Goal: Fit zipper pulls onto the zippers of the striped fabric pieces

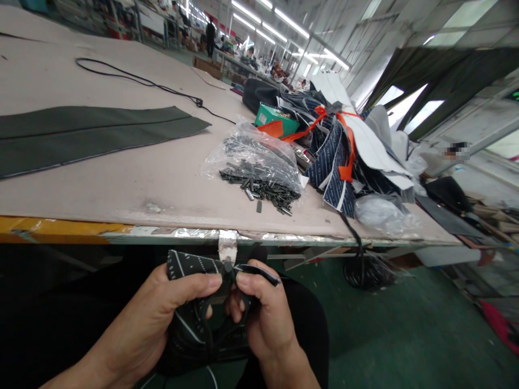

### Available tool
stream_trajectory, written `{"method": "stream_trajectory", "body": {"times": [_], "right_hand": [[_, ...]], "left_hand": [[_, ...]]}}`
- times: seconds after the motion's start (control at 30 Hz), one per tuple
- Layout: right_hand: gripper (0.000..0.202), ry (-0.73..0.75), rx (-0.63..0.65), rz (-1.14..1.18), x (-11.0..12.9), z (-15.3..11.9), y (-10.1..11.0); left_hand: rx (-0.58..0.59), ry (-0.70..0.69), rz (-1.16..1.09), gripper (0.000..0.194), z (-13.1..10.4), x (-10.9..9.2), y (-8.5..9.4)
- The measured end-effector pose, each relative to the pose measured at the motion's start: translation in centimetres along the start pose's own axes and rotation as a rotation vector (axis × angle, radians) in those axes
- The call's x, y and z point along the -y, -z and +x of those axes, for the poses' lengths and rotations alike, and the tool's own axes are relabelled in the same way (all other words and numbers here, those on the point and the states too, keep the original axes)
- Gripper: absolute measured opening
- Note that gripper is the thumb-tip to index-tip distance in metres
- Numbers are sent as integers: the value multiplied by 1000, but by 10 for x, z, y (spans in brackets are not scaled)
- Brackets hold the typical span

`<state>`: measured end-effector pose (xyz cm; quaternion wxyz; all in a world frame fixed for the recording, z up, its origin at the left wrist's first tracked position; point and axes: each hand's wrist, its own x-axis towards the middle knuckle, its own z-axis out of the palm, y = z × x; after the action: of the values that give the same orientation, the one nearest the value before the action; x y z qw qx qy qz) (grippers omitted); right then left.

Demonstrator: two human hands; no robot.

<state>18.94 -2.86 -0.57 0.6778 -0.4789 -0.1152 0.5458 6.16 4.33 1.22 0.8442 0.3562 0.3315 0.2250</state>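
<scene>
My left hand (174,302) pinches a dark piece of fabric (190,263) with white printed lines and lettering, thumb on top. My right hand (267,313) has its thumb and fingers closed on another part of the dark fabric, whose edge sticks out past the thumb. Between the two thumbs the material meets a small dark round part at the lower end of a metal bracket (227,246) on the table's front edge. More of the fabric hangs below my hands over my lap. How the fabric sits against the bracket is partly hidden.
On the table (121,189) a clear plastic bag (259,146) spills small dark metal pieces (271,192). Behind it are a green box (278,120) and bundled patterned strips (330,167) with orange ties. A long dark panel (93,132) and a black cord (141,81) lie left.
</scene>
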Motion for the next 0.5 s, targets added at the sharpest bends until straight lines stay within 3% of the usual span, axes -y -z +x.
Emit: {"method": "stream_trajectory", "body": {"times": [0.5], "right_hand": [[33, 32, -8, 25, -2, -4, -7]], "left_hand": [[-42, 9, 73, 23, 4, 5, 7]]}}
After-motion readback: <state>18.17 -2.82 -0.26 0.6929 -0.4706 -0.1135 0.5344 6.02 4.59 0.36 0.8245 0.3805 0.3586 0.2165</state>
